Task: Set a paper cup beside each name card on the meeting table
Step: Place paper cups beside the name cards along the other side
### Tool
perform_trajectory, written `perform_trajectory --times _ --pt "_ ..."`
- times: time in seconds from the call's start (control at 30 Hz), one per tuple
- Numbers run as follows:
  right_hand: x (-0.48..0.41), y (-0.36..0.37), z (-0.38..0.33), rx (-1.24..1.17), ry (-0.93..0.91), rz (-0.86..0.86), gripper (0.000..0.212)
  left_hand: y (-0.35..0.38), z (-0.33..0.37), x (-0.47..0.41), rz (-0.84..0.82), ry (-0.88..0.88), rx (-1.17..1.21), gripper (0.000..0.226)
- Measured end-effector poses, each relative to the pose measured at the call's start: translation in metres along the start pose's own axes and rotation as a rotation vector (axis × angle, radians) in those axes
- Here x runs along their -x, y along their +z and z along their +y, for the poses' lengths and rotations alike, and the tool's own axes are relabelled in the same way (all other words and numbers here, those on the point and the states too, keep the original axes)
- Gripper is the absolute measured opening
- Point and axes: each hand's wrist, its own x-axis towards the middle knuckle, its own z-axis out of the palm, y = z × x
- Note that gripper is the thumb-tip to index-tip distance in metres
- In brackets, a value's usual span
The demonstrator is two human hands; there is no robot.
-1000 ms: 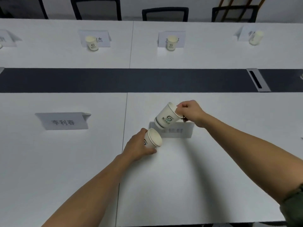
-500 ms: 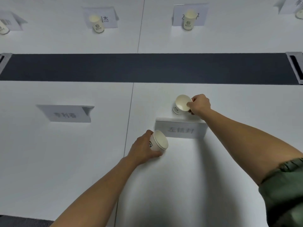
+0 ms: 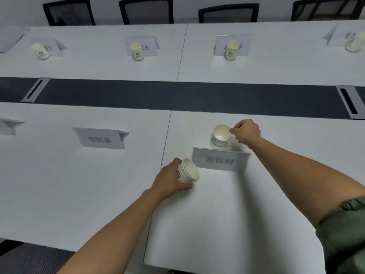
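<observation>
A white paper cup [image 3: 221, 135] stands upright on the table just behind the nearest name card [image 3: 220, 160]. My right hand [image 3: 246, 131] pinches its rim at the right side. My left hand [image 3: 169, 179] grips a stack of paper cups [image 3: 188, 173] lying on its side, mouth toward the card, just left of it. Another name card [image 3: 101, 138] on the near left has no cup by it. On the far side, cups [image 3: 137, 51] [image 3: 231, 50] [image 3: 40, 50] [image 3: 354, 43] stand in front of their cards.
A dark strip [image 3: 177, 95] runs along the table's middle, with cable hatches [image 3: 34, 89] [image 3: 348, 100] at each end. Black chairs [image 3: 146, 10] line the far side. A third near-side card [image 3: 9, 125] sits at the left edge. The table's near edge [image 3: 177, 268] is close below.
My right hand turned the tilted cup upright and lowered it onto the table behind the card. My left hand stayed put with its stack. The camera view shifted.
</observation>
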Motion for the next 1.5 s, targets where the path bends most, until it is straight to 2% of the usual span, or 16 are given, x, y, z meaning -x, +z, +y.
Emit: perform_trajectory --times 0.17,0.33,0.53,0.7,0.9,1.07,1.23,1.5 --pt "0.05 0.004 -0.036 0.104 -0.162 -0.037 0.014 -0.024 -0.011 0.046 0.108 -0.002 0.027 0.067" --pt "0.118 0.043 -0.082 0.206 -0.39 -0.148 0.015 -0.06 -0.041 0.106 0.222 -0.041 0.039 0.067" --pt "0.215 0.113 -0.139 0.385 -0.649 -0.242 0.019 -0.108 -0.108 0.201 0.369 -0.124 0.054 0.067" --pt "0.312 0.185 -0.18 0.446 -0.784 -0.264 0.018 -0.145 -0.183 0.297 0.461 -0.177 0.046 0.066" --pt "0.414 0.263 -0.205 0.444 -0.821 -0.297 0.016 -0.175 -0.273 0.399 0.499 -0.243 0.027 0.065" --pt "0.463 0.305 -0.228 0.464 -0.843 -0.341 0.015 -0.207 -0.321 0.44 0.535 -0.274 0.037 0.063" --pt "0.461 0.327 -0.258 0.472 -0.834 -0.312 0.013 -0.233 -0.347 0.422 0.519 -0.244 0.056 0.064" --pt "0.409 0.37 -0.316 0.441 -0.773 -0.308 0.016 -0.301 -0.375 0.347 0.445 -0.198 0.008 0.065"
